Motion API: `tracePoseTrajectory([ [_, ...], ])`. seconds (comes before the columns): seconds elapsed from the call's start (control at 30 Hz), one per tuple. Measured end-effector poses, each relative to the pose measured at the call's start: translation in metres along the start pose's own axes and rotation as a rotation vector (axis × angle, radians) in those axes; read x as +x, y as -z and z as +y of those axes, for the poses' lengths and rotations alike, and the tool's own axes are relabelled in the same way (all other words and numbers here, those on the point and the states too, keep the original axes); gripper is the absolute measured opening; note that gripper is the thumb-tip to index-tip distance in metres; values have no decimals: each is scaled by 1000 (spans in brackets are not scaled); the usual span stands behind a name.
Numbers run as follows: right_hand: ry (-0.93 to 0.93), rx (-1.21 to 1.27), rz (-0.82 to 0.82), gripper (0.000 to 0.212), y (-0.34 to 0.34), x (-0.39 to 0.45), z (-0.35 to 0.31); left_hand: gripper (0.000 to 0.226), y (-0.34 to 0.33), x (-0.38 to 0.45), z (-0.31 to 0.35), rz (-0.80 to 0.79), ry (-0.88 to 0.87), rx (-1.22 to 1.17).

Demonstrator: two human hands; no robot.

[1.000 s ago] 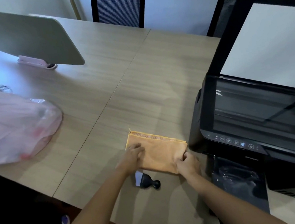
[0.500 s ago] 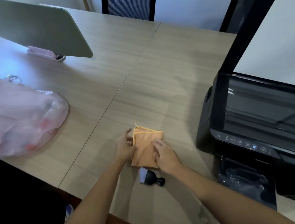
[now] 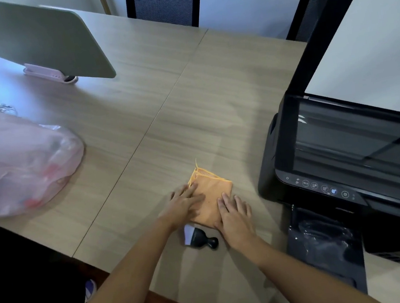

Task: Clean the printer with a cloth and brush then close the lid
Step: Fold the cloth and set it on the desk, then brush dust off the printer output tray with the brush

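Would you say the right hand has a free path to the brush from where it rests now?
Probably yes: the right hand lies flat on the orange cloth, and the brush sits uncovered on the table just beside it.

Both flat hands (image 3: 183, 207) (image 3: 235, 218) on folded orange cloth (image 3: 212, 195) beside open printer (image 3: 346, 158)

A light wood-grain surface (image 3: 138, 108), split by a straight seam, carries a black printer (image 3: 349, 183) at its right edge, lid raised. A folded orange cloth (image 3: 211, 192) lies near the front edge, with a small black brush (image 3: 199, 237) just beside it on the near side. A pink plastic bag (image 3: 18, 161) rests at the left edge; a pale green divider panel (image 3: 34, 38) stands toward the far left corner.
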State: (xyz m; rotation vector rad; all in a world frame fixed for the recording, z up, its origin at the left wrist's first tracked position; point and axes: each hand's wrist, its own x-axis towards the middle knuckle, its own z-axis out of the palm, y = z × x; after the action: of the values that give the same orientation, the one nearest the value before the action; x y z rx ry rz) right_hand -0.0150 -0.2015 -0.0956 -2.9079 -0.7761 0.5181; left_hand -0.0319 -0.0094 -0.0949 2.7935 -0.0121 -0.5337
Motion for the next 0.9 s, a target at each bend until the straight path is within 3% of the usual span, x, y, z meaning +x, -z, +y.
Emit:
tracePoseTrajectory([
  [0.13, -30, -8, -36, 66, 5, -3, 14, 55, -6, -3, 5, -60, 4, 48],
  [0.2, -2, 39, 63, 55, 7, -13, 10, 55, -3, -2, 5, -69, 2, 48],
  [0.3, 221, 96, 249, 30, -3, -32, -5, 54, 3, 0, 5, -94, 24, 8],
  [0.4, 216, 160, 57, 39, -8, -40, -19, 48, 11, -1, 6, -61, 25, -113],
  [0.47, 158, 185, -26, 42, -9, -43, -16, 44, 11, -3, 9, 27, 14, -299],
  [0.57, 109, 434, -49, 29, 4, -58, 1, 36, 2, -17, 19, 339, 147, -731],
  [0.63, 20, 618, -23, 15, 21, -78, 25, 22, -8, -31, 33, 485, 273, -827],
  [0.7, -106, 722, 55, 8, 38, -108, 62, 12, -23, -45, 59, 522, 306, -848],
  [0.77, -265, 747, 170, 7, 55, -149, 111, 12, -43, -58, 102, 369, 239, -899],
  [0.87, -528, 673, 261, 10, 69, -201, 178, 16, -64, -79, 179, -237, 177, -1128],
  [0.9, -573, 638, 276, 13, 71, -212, 191, 19, -70, -82, 196, -361, 149, -1147],
])
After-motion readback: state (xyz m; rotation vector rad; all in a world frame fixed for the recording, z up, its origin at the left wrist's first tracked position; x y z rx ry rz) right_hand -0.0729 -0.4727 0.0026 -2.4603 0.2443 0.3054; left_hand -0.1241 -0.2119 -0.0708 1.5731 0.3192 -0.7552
